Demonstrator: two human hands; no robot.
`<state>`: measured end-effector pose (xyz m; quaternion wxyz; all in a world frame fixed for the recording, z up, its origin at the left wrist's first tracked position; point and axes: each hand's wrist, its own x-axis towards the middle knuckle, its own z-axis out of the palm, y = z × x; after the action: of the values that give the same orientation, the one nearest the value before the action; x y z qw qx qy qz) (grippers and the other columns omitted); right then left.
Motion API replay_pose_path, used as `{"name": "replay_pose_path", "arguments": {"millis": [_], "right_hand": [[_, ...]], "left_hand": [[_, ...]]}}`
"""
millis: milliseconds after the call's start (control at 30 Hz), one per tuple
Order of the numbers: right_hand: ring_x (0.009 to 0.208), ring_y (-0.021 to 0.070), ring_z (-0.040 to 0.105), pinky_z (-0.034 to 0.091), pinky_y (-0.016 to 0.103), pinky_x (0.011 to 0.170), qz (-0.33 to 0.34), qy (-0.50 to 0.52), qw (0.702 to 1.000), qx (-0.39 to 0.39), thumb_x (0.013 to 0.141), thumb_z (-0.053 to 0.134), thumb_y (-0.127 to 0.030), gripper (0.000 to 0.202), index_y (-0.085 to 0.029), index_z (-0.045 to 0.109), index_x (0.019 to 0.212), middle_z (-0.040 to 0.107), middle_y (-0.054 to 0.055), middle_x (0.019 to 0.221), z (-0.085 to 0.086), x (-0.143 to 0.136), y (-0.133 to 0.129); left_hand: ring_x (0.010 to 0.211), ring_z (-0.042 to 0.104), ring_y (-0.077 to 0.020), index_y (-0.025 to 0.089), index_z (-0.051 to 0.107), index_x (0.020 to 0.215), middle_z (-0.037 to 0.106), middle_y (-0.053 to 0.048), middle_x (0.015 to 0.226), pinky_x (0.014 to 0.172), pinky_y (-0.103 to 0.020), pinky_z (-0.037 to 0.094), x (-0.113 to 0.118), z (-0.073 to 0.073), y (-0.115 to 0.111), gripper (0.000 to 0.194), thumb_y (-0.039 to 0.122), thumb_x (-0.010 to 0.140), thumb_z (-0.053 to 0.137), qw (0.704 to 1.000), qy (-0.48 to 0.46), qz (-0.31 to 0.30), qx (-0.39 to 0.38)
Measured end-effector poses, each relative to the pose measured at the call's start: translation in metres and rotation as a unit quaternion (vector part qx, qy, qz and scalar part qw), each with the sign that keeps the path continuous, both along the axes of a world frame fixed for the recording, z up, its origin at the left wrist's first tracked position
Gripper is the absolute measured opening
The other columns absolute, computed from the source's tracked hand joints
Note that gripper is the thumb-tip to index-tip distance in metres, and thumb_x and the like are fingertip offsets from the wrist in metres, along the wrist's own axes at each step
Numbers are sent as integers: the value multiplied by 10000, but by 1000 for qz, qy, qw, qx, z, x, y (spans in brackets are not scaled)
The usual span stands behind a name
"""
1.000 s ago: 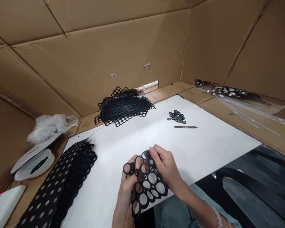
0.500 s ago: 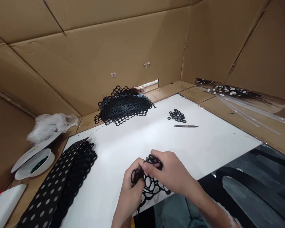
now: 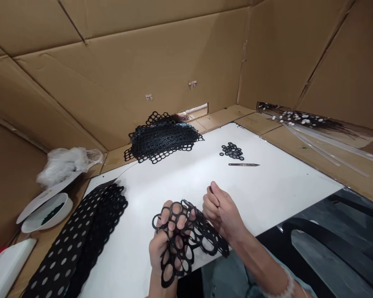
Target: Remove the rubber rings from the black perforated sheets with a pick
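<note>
My left hand (image 3: 161,242) is closed on a floppy black ring mesh (image 3: 175,248), which drapes over its fingers and hangs near the table's front edge. To the right of it, my right hand (image 3: 220,207) is closed, thumb pressed to the index finger, with a small black piece (image 3: 211,189) partly showing in the pinch. I cannot tell the piece's exact kind. Part of the mesh reaches toward the right wrist. Farther back lie a pile of small black rings (image 3: 232,151) and a thin, pointed metal tool (image 3: 244,164).
A thick stack of black ring mesh (image 3: 164,140) lies at the back. At left are a dotted black fabric (image 3: 59,244) with more mesh, a white bowl (image 3: 65,209) and a clear plastic bag (image 3: 70,163). Cardboard walls (image 3: 161,62) enclose the white tabletop (image 3: 136,192).
My hands have separated; the right one has moved up, away from the mesh, with a small black piece in its pinch. The mesh now spreads over my turned left hand.
</note>
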<state>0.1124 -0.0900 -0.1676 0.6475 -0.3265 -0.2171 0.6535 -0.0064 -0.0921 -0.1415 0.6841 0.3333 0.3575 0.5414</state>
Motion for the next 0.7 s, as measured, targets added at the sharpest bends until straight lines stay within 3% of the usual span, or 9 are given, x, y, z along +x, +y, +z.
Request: {"name": "replay_pose_path", "arguments": {"millis": [133,267,467,567,700], "right_hand": [[403,61,282,246,206,427,-7,-144,990,4,855,481,-578,466,-189,456,601,327,-85,423,-6,3,0],[437,74,265,246,210,452,9,-273,962,18,891,442,-509,332,-196,531,827,312,-101,473,-7,8,-3],[487,89,322,261,235,480,94,-287,953,-21,890,378,-531,426,-199,415,626,340,-65,522,-3,12,-4],[578,111,419,343,247,572,102,-311,945,23,901,335,-598,498,-193,427,626,437,-34,586,-2,13,-8],[592,119,457,377,246,578,100,-321,941,49,849,455,-635,482,-188,486,671,497,-24,613,-4,11,-13]], "left_hand": [[552,435,-116,220,359,578,328,60,551,630,-261,473,5,2,-4,295,73,466,590,997,-57,-59,-9],[610,467,-134,206,402,583,376,46,555,629,-249,429,4,-1,-3,251,49,514,587,995,-56,-85,21],[634,458,-133,192,402,601,453,29,587,605,-228,380,-1,-1,-1,247,51,561,600,993,-28,-109,23],[586,412,-108,188,406,604,444,35,578,555,-205,341,3,-1,-4,213,47,575,564,993,12,-117,2],[493,288,-69,182,427,606,400,57,564,451,-190,248,6,-6,-5,200,17,569,533,992,35,-111,-43]]}}
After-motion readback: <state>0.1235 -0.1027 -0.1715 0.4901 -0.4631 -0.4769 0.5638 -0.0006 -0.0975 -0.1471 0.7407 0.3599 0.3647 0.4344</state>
